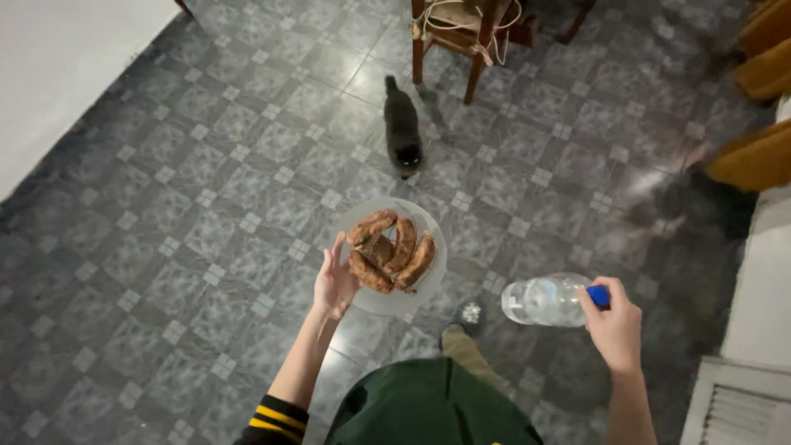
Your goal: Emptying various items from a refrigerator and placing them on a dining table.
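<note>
Left hand cups the plate of sausages level from beneath, right hand grips bottle by its cap end, cat ahead.

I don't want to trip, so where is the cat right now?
In the head view the dark cat stands on the tiled floor ahead, just beyond the plate of sausages, near the wooden chair.

My left hand carries a pale round plate held level, piled with browned sausages; my right hand grips a clear plastic bottle by its blue cap. The bottle lies sideways, pointing left.
</note>
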